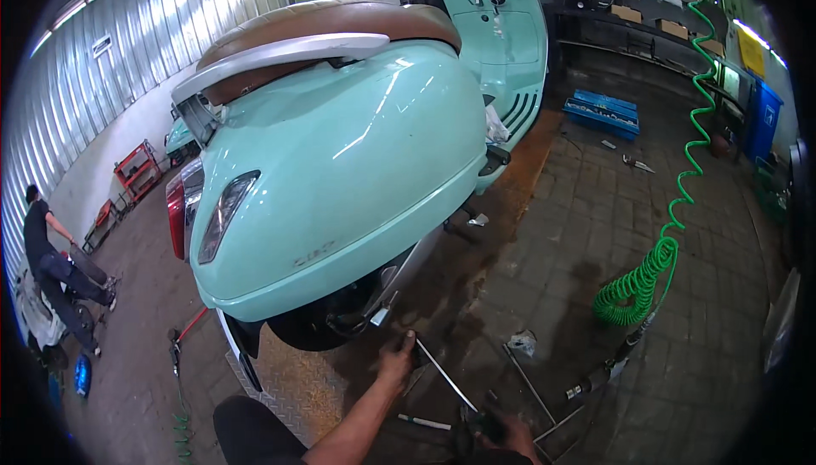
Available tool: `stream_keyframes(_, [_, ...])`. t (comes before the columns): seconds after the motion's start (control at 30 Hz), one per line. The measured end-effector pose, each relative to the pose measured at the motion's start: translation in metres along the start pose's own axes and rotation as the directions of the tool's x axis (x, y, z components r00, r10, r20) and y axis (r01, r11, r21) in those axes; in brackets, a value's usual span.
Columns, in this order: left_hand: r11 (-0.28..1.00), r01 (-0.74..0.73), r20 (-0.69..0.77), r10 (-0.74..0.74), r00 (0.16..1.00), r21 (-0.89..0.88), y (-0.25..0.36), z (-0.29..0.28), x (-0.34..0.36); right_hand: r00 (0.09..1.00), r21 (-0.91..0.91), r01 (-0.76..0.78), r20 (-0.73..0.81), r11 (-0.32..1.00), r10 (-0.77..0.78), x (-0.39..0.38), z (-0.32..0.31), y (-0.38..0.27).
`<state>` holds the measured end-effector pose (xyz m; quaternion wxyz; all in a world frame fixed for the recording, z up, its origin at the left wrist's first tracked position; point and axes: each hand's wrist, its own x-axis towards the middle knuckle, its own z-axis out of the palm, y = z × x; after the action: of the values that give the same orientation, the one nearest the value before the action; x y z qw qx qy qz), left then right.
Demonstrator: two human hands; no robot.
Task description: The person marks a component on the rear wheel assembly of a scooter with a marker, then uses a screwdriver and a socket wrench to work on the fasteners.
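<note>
A mint scooter stands on a metal platform, its rear wheel low under the body. My left hand is closed around the upper end of a long silver rod, just below the wheel area. Near the rod's lower end, my right hand is closed on its dark handle, partly blurred. A pale tube lies below the rod. To the right are a long bar and a crumpled clear bag on the paving.
A coiled green air hose hangs at right, ending in an air tool. A blue toolbox sits beside the scooter. Another person handles a tyre at far left, near a red cart. A blue bin stands right.
</note>
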<state>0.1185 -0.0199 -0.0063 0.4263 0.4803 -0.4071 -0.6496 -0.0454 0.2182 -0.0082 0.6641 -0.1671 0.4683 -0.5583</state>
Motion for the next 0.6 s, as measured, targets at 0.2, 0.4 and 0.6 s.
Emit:
stream_keyframes(0.2, [0.978, -0.038, 0.050, 0.028, 0.998, 0.207, 0.037, 0.021, -0.016, 0.965, -0.906, 0.053, -0.061, 0.419, -0.255, -0.025, 0.012, -0.021])
stream_keyframes(0.4, [0.993, -0.004, 0.085, -0.006, 0.996, 0.119, 0.043, 0.012, -0.006, 0.881, -0.860, 0.258, 0.022, 0.441, -0.473, -0.010, 0.016, 0.003])
stream_keyframes(0.6, [0.995, 0.038, 0.091, -0.030, 0.995, -0.092, 0.048, 0.025, -0.012, 0.824, -0.759, 0.353, -0.025, 0.547, -0.567, -0.005, 0.005, 0.015])
